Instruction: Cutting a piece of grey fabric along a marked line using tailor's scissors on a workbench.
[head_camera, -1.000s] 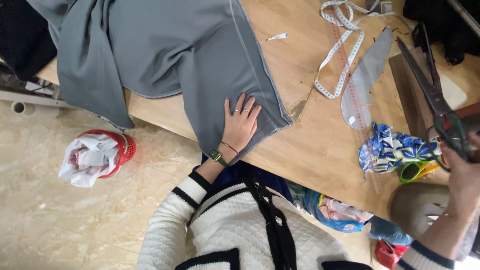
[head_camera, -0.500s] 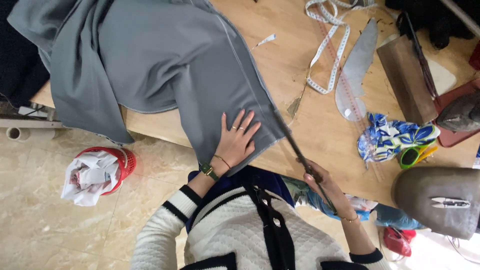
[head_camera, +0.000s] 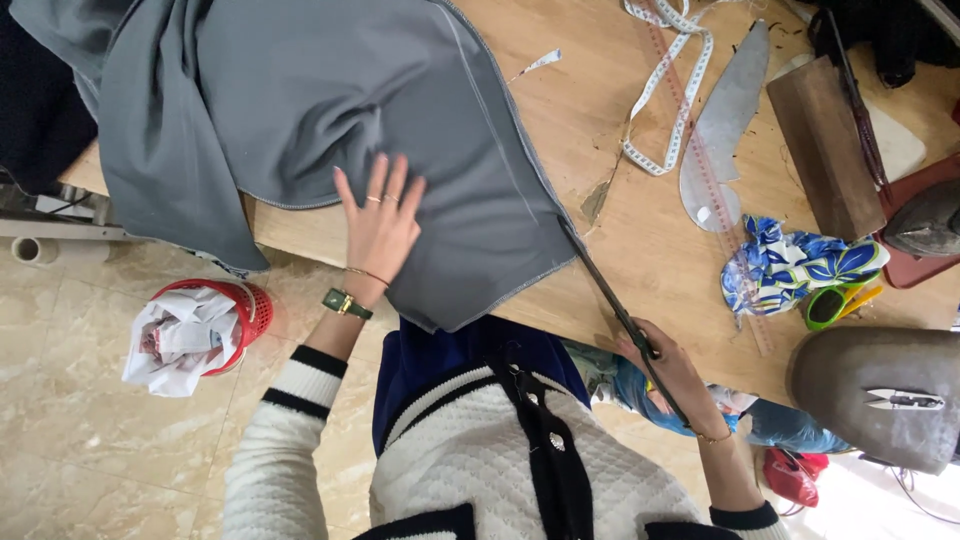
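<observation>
Right now my left hand (head_camera: 382, 222) lies flat and spread on the grey cloth (head_camera: 330, 110), palm down, fingers fanned and pointing away from me, pressing the fabric to the wooden table (head_camera: 640, 240). My right hand (head_camera: 672, 372) is wrapped around the handles of the long scissors (head_camera: 612, 300), gripping them at the near edge of the table.

The scissors run on a slant: handles down by my right hand, blades reaching up and to the left, their tip touching the right edge of the cloth, just where the stitched hem bends toward the near corner. So the cloth lies up and left of my grip, and its edge runs nearly in line with the blades. Whether the blades are parted I cannot tell (they read as one dark line from here).

My left hand is the one on the cloth, left of the blade tip and near it, not touching. The near corner of the cloth hangs over the table edge toward me.

Farther right lie a tape measure (head_camera: 670, 80), a clear curved ruler (head_camera: 722, 130) and a blue patterned scrap (head_camera: 800, 265). A red basket (head_camera: 215, 320) sits on the floor to the left.
</observation>
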